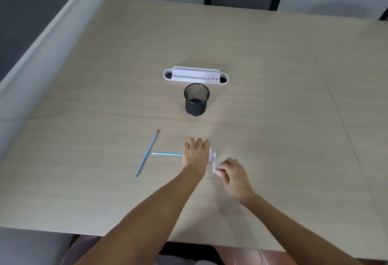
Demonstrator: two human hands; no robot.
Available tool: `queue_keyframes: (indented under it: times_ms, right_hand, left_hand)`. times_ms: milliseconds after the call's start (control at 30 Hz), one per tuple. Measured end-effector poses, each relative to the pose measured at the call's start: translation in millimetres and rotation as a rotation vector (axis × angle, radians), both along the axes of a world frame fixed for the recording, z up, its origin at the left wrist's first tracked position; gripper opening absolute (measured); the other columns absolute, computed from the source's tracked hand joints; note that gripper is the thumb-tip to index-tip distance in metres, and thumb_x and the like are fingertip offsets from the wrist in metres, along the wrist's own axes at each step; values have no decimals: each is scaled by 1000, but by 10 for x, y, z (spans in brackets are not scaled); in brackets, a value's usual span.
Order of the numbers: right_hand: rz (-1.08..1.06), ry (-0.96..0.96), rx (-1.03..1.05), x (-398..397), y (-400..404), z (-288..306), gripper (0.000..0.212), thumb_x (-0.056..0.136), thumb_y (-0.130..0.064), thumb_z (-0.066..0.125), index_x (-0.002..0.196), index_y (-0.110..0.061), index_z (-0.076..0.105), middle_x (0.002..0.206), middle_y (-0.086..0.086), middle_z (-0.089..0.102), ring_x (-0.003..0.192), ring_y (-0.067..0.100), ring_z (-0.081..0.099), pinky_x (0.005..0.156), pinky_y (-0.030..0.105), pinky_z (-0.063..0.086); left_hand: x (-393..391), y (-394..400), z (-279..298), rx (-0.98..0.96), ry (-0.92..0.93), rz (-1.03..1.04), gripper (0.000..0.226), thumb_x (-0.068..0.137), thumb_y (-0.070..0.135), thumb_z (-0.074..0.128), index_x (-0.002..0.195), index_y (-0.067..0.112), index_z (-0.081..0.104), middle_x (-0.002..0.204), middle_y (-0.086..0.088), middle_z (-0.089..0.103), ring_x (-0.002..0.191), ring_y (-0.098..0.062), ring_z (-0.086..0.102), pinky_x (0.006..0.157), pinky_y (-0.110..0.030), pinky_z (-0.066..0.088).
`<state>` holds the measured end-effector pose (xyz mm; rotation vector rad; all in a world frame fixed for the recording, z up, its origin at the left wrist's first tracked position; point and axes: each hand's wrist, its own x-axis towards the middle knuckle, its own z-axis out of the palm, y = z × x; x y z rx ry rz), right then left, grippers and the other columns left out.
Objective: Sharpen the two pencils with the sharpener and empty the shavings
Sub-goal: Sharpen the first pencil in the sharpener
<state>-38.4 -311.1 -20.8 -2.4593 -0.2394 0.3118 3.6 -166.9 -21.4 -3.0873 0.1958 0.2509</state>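
My left hand (196, 153) is clamped palm-down over the pink crank sharpener (212, 157), fingers curled around the body so most of it is hidden. Only a pink edge and the whitish crank handle (214, 167) show on its right side. My right hand (233, 175) pinches the end of that handle between fingertips, the other fingers folded in.

One blue pencil (167, 154) sticks out horizontally from under my left hand, pointing left; its inserted end is covered. The second blue pencil (148, 153) lies loose on the table, angled, reddish tip away from me, blue end toward me. The free end of the first pencil just about meets its shaft, making a T shape; I cannot tell if they touch.

Further back, roughly centred: a black mesh pen cup (197, 102), upright, and just behind it a white and pink desk organiser tray (195, 75) with holes at both ends.

Surface is a pale wood-grain table (273, 96). White wall and dark vertical posts behind, grey floor on the left.
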Motion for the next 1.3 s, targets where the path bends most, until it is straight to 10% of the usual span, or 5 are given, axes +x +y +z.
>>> queue_keyframes:
  times_ms: [400, 600, 833, 1300]
  right_hand:
    - [-47, -82, -73, 793, 62, 128, 11, 83, -9, 66, 86, -11, 76, 84, 13, 67, 79, 30, 57, 76, 33, 45]
    - [197, -271, -311, 378, 90, -91, 30, 54, 7, 80, 55, -20, 68, 54, -1, 57, 52, 22, 51, 58, 24, 38]
    - [9, -51, 40, -4, 11, -92, 12, 87, -5, 60, 80, -8, 69, 81, 7, 62, 76, 20, 45, 72, 20, 33]
    - [251, 105, -168, 84, -15, 84, 24, 97, -17, 46, 94, -1, 64, 82, 9, 52, 79, 28, 50, 67, 27, 28]
  left_hand:
    - [-4, 39, -26, -17, 7, 5, 47, 55, 17, 76, 96, 23, 54, 88, 4, 59, 84, -22, 54, 66, -28, 41]
    - [-45, -16, 41, 42, 10, 11, 43, 39, 31, 81, 75, 27, 60, 66, 9, 59, 65, -15, 57, 53, -23, 40]
    - [-7, 44, -12, -25, 20, 48, 44, 68, 13, 71, 103, 16, 45, 97, -3, 55, 91, -27, 49, 72, -32, 36]
    - [-76, -27, 41, -67, 21, 53, 36, 71, 7, 65, 100, 15, 45, 95, -4, 54, 88, -27, 47, 67, -32, 28]
